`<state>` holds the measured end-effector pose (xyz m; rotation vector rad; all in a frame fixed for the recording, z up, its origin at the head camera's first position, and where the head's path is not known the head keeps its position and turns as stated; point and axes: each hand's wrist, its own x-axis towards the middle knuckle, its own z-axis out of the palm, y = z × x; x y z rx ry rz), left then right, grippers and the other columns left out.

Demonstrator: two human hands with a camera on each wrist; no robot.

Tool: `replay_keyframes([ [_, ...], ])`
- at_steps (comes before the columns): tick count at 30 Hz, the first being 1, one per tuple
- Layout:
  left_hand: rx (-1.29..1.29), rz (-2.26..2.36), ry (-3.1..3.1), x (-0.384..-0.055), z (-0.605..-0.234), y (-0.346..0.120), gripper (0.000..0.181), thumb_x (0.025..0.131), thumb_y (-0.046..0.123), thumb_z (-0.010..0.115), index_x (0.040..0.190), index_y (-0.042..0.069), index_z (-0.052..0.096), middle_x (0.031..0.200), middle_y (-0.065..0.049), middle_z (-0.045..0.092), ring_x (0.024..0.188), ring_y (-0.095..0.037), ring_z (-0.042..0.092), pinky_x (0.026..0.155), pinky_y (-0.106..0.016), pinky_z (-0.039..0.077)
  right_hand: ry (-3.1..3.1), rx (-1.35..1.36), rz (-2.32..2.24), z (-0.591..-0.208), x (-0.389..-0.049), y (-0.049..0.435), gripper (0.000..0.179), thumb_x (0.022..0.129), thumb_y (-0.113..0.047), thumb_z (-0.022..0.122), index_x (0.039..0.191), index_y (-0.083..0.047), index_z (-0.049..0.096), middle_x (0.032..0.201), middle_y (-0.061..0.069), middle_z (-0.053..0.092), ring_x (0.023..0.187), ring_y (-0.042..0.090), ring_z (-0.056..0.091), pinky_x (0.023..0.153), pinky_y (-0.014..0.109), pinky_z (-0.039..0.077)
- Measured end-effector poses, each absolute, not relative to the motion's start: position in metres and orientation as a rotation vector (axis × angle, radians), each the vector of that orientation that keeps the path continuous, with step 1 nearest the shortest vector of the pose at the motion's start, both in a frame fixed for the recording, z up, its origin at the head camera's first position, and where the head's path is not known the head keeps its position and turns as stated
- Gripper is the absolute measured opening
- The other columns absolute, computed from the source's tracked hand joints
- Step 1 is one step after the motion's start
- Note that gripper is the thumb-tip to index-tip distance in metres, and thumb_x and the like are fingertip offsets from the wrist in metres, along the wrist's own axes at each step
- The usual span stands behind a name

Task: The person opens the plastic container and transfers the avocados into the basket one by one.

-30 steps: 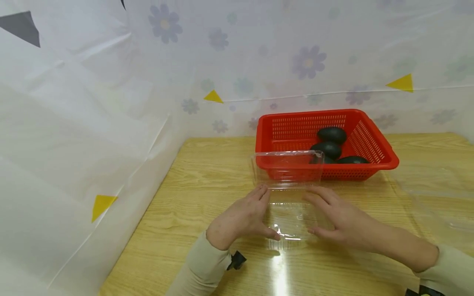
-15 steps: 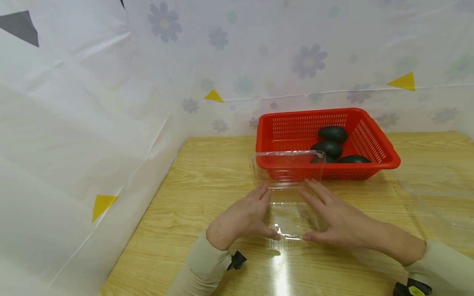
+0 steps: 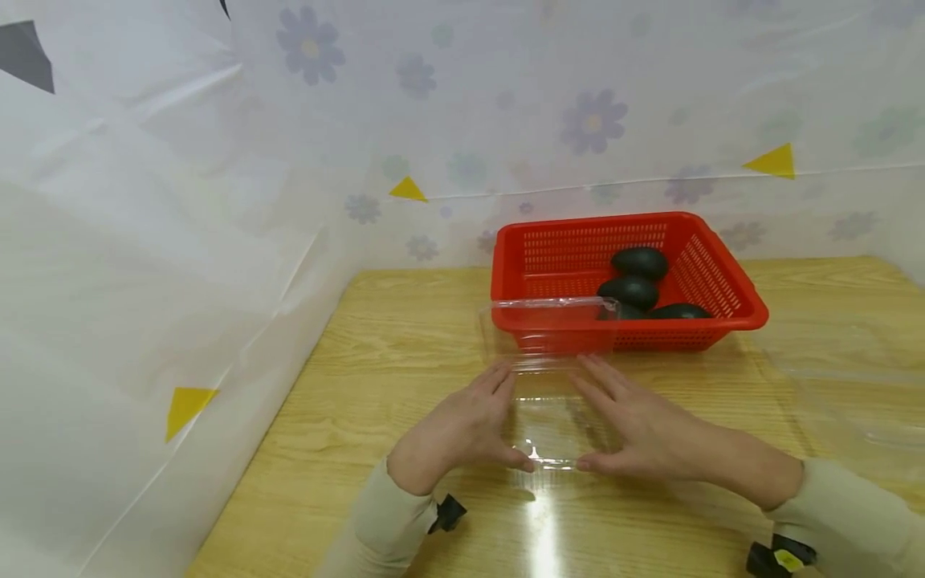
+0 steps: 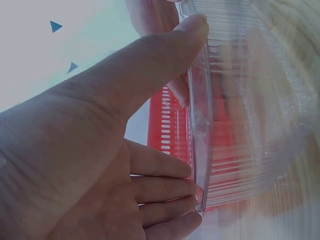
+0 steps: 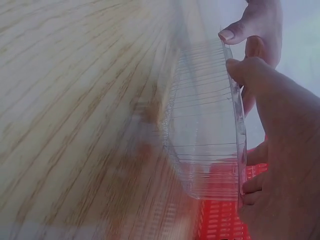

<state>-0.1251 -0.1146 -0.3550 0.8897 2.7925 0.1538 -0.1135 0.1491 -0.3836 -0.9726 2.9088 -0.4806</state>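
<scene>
A clear plastic clamshell container (image 3: 552, 429) stands on the table between both hands, its ribbed tray toward me and its lid (image 3: 549, 333) raised at the back. My left hand (image 3: 462, 425) spans the tray's left side, thumb at the front rim and fingers farther back. In the left wrist view its straight fingertips (image 4: 177, 192) touch the rim. My right hand (image 3: 646, 425) lies along the right side the same way, its thumb (image 5: 245, 67) on the rim in the right wrist view. Nothing is visible inside the tray.
Behind the lid stands a red slotted basket (image 3: 744, 297) with several dark green avocados (image 3: 629, 293) in it. More clear plastic containers (image 3: 845, 377) lie at the right. Pale flowered sheeting (image 3: 462, 104) bounds the table at the back and left.
My right hand has moved left and closer to the container, its thumb reaching the front rim. The left hand keeps its place. The head view has shifted slightly.
</scene>
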Motion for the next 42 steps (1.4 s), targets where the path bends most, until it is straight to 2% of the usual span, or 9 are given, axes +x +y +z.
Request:
replay_keyframes([
  [6,0.844,0.152,2.801,-0.124,-0.355,-0.124,0.120,0.073,0.063,0.078,0.156,-0.001,0.020,0.163,-0.015,0.024,0.152,-0.026,0.024,0.121,-0.037,0.028,2.908,-1.027,-0.480,-0.383,-0.115,0.139,0.103,0.082,-0.068,0.066,0.158,-0.011,0.025,0.166,0.014,0.015,0.150,0.039,0.023,0.109,0.058,0.040],
  [16,0.786,0.166,2.795,-0.122,-0.354,-0.144,0.119,0.072,0.062,0.079,0.155,-0.002,0.023,0.163,-0.016,0.023,0.152,-0.027,0.023,0.122,-0.038,0.026,2.888,-1.081,-0.457,-0.386,-0.120,0.119,0.104,0.082,-0.071,0.063,0.157,-0.009,0.026,0.167,0.011,0.011,0.153,0.036,0.017,0.114,0.055,0.035],
  [26,0.746,0.250,2.799,-0.118,-0.355,-0.170,0.116,0.073,0.057,0.082,0.153,-0.006,0.026,0.161,-0.021,0.025,0.151,-0.033,0.025,0.121,-0.042,0.028,2.857,-1.129,-0.438,-0.391,-0.128,0.093,0.104,0.083,-0.074,0.058,0.159,-0.014,0.022,0.168,0.010,0.007,0.154,0.032,0.011,0.118,0.051,0.031],
  [34,0.679,0.333,2.813,-0.118,-0.356,-0.192,0.114,0.072,0.052,0.084,0.152,-0.006,0.029,0.161,-0.021,0.027,0.150,-0.034,0.026,0.121,-0.045,0.028,2.850,-1.227,-0.441,-0.395,-0.134,0.072,0.103,0.085,-0.076,0.053,0.157,-0.007,0.026,0.167,0.014,0.005,0.154,0.035,0.011,0.120,0.051,0.028],
  [42,0.658,0.319,2.841,-0.116,-0.355,-0.207,0.113,0.071,0.050,0.086,0.150,-0.008,0.031,0.159,-0.025,0.029,0.149,-0.037,0.028,0.120,-0.047,0.029,2.822,-1.233,-0.436,-0.395,-0.139,0.054,0.100,0.085,-0.073,0.055,0.155,-0.006,0.030,0.167,0.015,0.007,0.154,0.035,0.010,0.120,0.050,0.027],
])
